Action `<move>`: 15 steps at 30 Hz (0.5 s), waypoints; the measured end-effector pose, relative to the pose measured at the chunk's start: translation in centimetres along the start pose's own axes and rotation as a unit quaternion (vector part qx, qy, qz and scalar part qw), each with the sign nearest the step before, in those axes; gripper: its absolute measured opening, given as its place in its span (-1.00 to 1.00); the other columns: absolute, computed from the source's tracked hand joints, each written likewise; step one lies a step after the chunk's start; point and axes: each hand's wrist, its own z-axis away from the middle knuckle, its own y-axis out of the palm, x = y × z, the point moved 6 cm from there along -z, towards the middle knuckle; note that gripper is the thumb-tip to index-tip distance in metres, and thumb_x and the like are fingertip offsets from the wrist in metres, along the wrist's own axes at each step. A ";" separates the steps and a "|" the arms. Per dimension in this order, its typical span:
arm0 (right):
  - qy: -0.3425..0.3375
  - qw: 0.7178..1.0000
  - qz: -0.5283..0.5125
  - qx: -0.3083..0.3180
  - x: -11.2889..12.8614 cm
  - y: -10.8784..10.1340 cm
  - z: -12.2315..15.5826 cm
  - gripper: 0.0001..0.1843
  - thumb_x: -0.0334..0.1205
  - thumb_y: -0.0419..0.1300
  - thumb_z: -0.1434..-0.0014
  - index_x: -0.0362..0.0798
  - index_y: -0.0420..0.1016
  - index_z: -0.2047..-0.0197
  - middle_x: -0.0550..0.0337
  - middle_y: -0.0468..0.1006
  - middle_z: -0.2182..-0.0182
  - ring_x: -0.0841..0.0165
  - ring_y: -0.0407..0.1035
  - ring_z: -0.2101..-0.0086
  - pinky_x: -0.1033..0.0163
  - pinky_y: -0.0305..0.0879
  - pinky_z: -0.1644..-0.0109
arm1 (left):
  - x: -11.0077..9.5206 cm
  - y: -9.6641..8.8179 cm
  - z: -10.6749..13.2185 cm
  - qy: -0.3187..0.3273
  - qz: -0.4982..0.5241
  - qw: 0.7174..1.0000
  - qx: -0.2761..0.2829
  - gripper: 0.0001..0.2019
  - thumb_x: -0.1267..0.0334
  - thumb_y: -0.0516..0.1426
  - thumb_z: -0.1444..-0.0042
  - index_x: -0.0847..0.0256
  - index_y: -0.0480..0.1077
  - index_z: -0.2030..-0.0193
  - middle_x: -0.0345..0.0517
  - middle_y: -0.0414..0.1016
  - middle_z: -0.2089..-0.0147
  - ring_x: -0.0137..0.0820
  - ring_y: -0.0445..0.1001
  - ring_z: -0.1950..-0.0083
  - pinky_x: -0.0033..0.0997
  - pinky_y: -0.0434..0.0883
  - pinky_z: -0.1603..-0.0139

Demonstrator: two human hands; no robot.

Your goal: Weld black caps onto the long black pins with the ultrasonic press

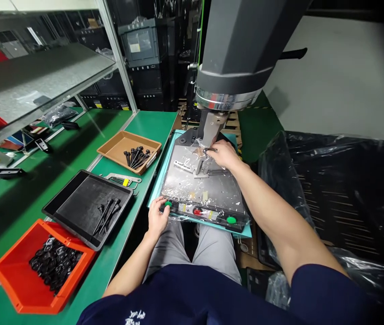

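Observation:
My right hand reaches to the fixture under the press horn and pinches a small black part there. My left hand rests on the front panel of the press base, thumb on the left green button. A red button and a second green button sit further right on the same panel. The metal base plate is covered in clear plastic film.
On the green bench to the left stand a brown tray with black screws-like parts, a black tray holding a few of them, and an orange bin of small black pieces. A black plastic-lined container is on the right. Shelving rises at left.

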 end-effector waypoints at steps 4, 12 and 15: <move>-0.007 1.000 0.008 0.009 0.0 0.3 -0.1 -0.82 -0.19 0.21 -0.15 -0.06 0.61 0.38 -0.01 0.55 0.24 0.07 0.38 0.09 0.01 0.28 -0.04 | 0.4 0.1 0.1 -0.025 0.012 1.000 0.009 -0.80 0.22 0.15 -0.16 0.15 0.51 0.10 0.05 0.48 -0.13 -0.19 0.47 -0.17 -0.17 0.55 0.03; 0.004 1.000 0.010 0.018 0.4 0.6 -0.1 -0.81 -0.18 0.22 -0.17 -0.07 0.63 0.32 -0.06 0.54 0.15 0.04 0.36 0.04 -0.02 0.26 -0.09 | 0.7 0.3 -0.2 -0.033 0.021 0.999 0.019 -0.81 0.22 0.15 -0.17 0.15 0.52 0.11 0.06 0.47 -0.13 -0.18 0.47 -0.16 -0.24 0.56 0.15; 0.017 1.000 -0.012 0.014 0.4 -0.7 0.0 -0.83 -0.20 0.23 -0.15 -0.05 0.63 0.28 -0.02 0.57 0.14 0.03 0.37 0.01 -0.03 0.28 -0.11 | 0.2 0.0 -0.5 -0.006 0.008 1.000 0.009 -0.81 0.23 0.15 -0.18 0.16 0.52 0.12 0.05 0.49 -0.11 -0.20 0.48 -0.14 -0.12 0.51 -0.07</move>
